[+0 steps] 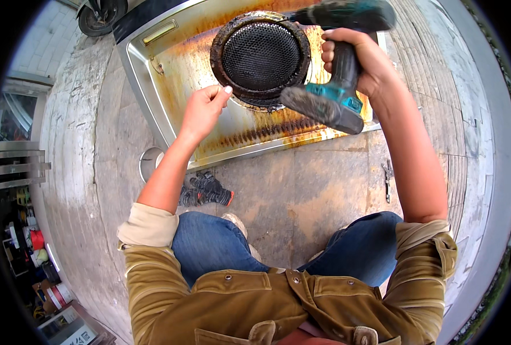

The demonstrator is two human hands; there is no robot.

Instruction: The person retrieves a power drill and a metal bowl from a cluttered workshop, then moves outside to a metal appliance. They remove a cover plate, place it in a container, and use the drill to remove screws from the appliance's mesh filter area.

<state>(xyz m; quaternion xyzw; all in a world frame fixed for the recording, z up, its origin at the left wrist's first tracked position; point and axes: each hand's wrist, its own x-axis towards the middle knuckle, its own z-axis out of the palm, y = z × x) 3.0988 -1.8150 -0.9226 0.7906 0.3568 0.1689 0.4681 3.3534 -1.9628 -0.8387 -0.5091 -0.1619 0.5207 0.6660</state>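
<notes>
A cordless drill (344, 72), black and teal with a bulky battery at its base, is gripped by my right hand (370, 60), fingers wrapped round the handle. Its front end points left, at the upper right rim of a round black mesh filter (261, 54); whether the tip touches is hard to see. My left hand (205, 112) is closed in a pinch at the filter's lower left rim. What those fingers hold, if anything, is hidden. Under the filter lies a stainless-steel range hood (181, 69), streaked with brown and orange grease.
Dark work gloves (209, 190) with an orange cuff lie on the paved ground near my left knee. A round metal container (149, 164) stands beside the hood's near left corner. Pliers-like tool (387, 181) rests at right. A wheel (101, 17) shows at the far left.
</notes>
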